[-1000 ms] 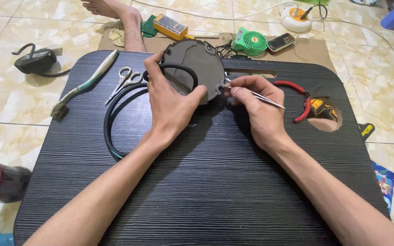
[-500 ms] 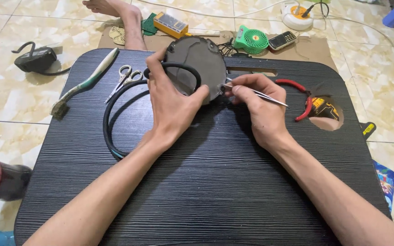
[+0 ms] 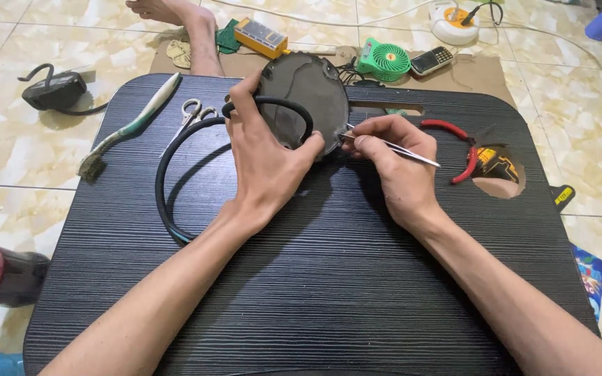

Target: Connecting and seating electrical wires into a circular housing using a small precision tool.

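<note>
While left hand (image 3: 267, 157) grips round plate (image 3: 306, 94), right hand (image 3: 397, 170) pinches tweezers (image 3: 393, 147).

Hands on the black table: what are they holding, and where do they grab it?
The left hand grips the round dark disc by its lower edge. The right hand pinches metal tweezers near their front end.

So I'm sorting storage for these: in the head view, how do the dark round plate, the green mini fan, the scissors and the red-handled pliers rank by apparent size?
1. Dark round plate.
2. Red-handled pliers.
3. Green mini fan and scissors look similar; the fan lies farther from the camera, so unranked.
</note>
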